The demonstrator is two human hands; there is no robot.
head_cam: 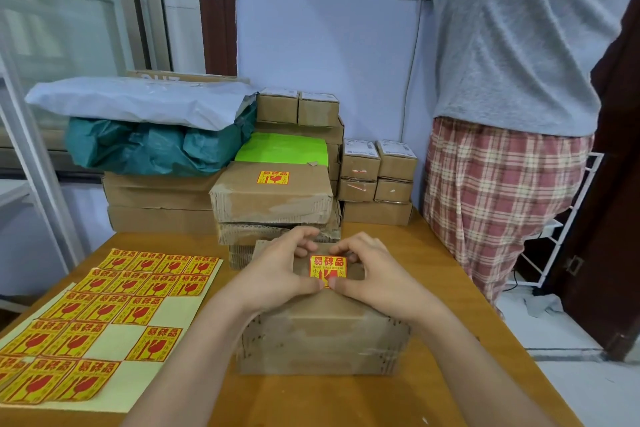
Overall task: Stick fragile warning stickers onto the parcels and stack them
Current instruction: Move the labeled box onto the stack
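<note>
A brown cardboard parcel (322, 334) lies on the wooden table (460, 291) in front of me. On its top sits a yellow and red fragile sticker (327, 267). My left hand (277, 274) and my right hand (375, 274) frame the sticker from either side. Both thumbs press its lower edge and the fingertips touch its upper corners. Behind it stands a stack of larger parcels (273, 204); the top one carries a fragile sticker (273, 177). A backing sheet with several more stickers (104, 315) lies on the table at the left.
Small cardboard boxes (377, 177) are piled against the back wall, with a green sheet (282, 149) and a teal bag (156, 146) on flat cartons at the left. A person in plaid trousers (502, 184) stands close to the table's right side.
</note>
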